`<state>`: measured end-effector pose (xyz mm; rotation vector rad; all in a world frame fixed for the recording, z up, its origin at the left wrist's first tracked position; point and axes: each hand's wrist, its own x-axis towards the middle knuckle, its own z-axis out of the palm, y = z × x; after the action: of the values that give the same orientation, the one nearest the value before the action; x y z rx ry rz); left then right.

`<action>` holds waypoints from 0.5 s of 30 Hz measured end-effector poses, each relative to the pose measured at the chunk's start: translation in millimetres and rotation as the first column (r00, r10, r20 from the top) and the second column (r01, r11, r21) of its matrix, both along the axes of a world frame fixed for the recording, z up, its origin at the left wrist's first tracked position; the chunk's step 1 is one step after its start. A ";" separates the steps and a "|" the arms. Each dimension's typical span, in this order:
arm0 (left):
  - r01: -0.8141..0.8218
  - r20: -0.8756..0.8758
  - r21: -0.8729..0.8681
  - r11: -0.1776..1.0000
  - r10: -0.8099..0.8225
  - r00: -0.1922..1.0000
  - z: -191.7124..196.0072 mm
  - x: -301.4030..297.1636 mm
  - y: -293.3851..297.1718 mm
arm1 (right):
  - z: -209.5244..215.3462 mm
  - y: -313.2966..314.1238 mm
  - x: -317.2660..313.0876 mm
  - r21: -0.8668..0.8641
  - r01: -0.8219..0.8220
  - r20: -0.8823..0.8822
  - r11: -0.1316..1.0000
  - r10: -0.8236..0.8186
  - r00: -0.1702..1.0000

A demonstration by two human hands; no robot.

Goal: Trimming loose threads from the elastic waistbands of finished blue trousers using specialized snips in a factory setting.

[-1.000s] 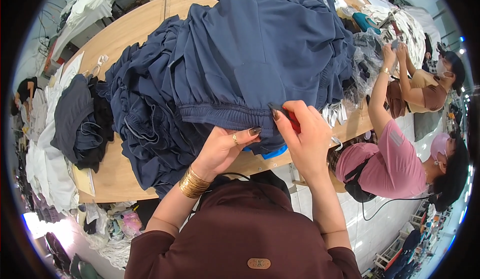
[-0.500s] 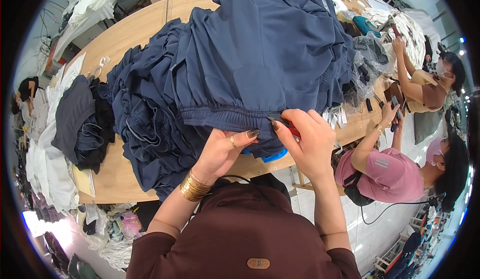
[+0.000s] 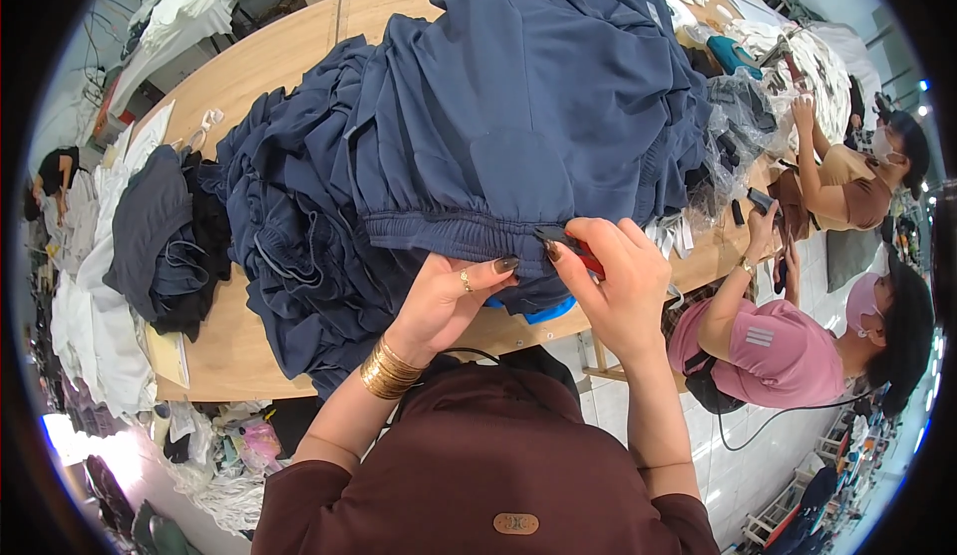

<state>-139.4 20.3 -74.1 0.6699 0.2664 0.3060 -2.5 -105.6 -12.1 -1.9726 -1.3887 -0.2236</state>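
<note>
A big heap of navy blue garments [image 3: 518,127] lies on a long wooden table [image 3: 269,57]. The top garment's elastic waistband [image 3: 449,228] faces me. My left hand [image 3: 449,301], with gold bangles on the wrist and a ring, pinches the waistband's lower edge. My right hand [image 3: 613,286] grips a small red-handled thread snipper [image 3: 573,246] whose dark tip touches the waistband just right of my left fingertips. A blue object [image 3: 538,309] peeks out beneath the garment at the table edge.
A dark grey and black clothing pile [image 3: 159,236] lies at the table's left end, white fabric [image 3: 90,296] beside it. Clear plastic bags [image 3: 743,127] sit right of the heap. Two people [image 3: 797,326] are at the table's right side. More cloth lies on the floor [image 3: 219,445].
My hands stay at the waistband, the right hand shifting slightly along it. The person in pink at the right has lowered an arm and leaned closer to the table edge.
</note>
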 end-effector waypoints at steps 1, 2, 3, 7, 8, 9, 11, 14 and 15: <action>0.001 0.001 0.003 1.000 -0.001 1.000 -0.1 0.1 0.1 | 0.4 -1.0 -0.5 -0.006 0.011 -0.019 1.000 -0.012 1.000; 0.003 0.001 0.005 1.000 -0.003 1.000 -0.1 0.0 0.2 | 0.8 -1.8 -0.9 -0.006 0.011 -0.019 1.000 -0.011 1.000; 0.002 0.001 0.005 1.000 -0.002 1.000 0.1 0.1 0.1 | 1.4 -2.6 -1.3 0.002 0.030 -0.010 1.000 -0.030 0.999; -0.013 -0.008 -0.006 1.000 0.013 1.000 -1.5 -0.7 -0.5 | 4.5 -3.5 -3.5 0.010 0.044 -0.013 0.999 -0.044 0.999; -0.007 -0.006 -0.004 1.000 0.007 1.000 -2.2 -0.8 -0.5 | 4.5 -2.8 -4.0 0.010 0.044 -0.013 0.999 -0.044 0.999; -0.007 -0.005 -0.004 1.000 0.007 1.000 -1.3 -0.5 -0.7 | 4.4 -1.6 -4.6 -0.003 0.038 -0.009 0.999 -0.038 0.999; -0.009 0.005 -0.054 0.999 0.009 1.000 1.9 0.5 -1.2 | 3.7 0.6 -4.8 -0.014 0.031 -0.006 0.999 -0.032 0.999; -0.011 0.023 -0.052 0.999 0.013 1.000 3.8 1.1 -2.0 | 3.0 3.4 -3.8 -0.002 0.005 0.040 1.000 -0.005 0.999; -0.012 0.023 -0.052 0.999 0.013 1.000 4.3 1.0 -2.3 | 3.3 3.8 -3.7 -0.008 0.001 0.063 1.000 0.000 0.998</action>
<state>-138.4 18.0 -69.8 0.6137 0.2557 0.3180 -6.2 -101.8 -8.8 -1.9875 -1.4309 -0.2837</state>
